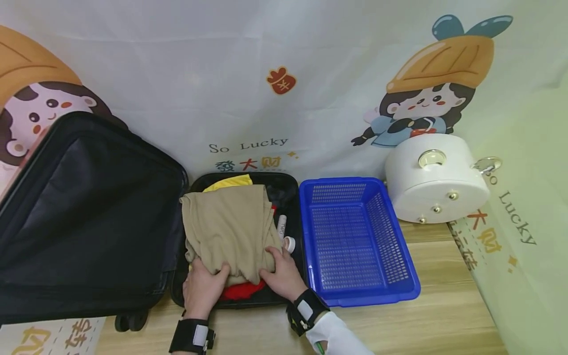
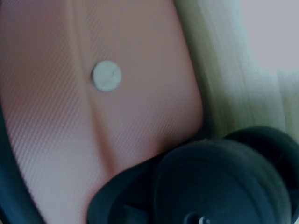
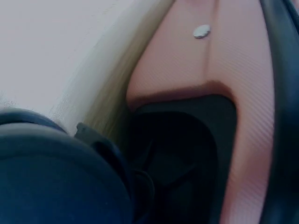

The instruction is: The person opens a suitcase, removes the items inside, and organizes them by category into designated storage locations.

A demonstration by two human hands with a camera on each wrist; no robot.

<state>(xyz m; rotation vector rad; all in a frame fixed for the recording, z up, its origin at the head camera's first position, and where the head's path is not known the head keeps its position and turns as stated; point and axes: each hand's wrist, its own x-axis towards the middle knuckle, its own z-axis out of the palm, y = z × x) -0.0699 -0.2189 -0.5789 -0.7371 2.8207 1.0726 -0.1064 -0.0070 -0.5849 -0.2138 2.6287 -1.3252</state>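
A folded khaki garment [image 1: 230, 227] lies over other things in the base [image 1: 298, 197] of an open suitcase. My left hand [image 1: 204, 288] grips its near left corner, thumb on top of the cloth and the other fingers mostly hidden. At the near right corner, my right hand [image 1: 282, 276] pinches the fabric. Yellow cloth [image 1: 230, 182] shows beyond the garment, and red cloth [image 1: 241, 291] pokes out in front. To its right are a white tube [image 1: 281, 227] and a small round jar [image 1: 289, 244]. Both wrist views show only the suitcase's pink shell [image 2: 140, 102] and black wheels [image 2: 215, 182].
The black-lined suitcase lid [image 1: 97, 207] stands opened out on the left. A blue plastic basket [image 1: 377, 299] sits against the suitcase's right side. Behind it on the right is a white drum-shaped container [image 1: 437, 182] with gold-coloured knobs. A printed cloth backdrop [image 1: 333, 98] hangs behind.
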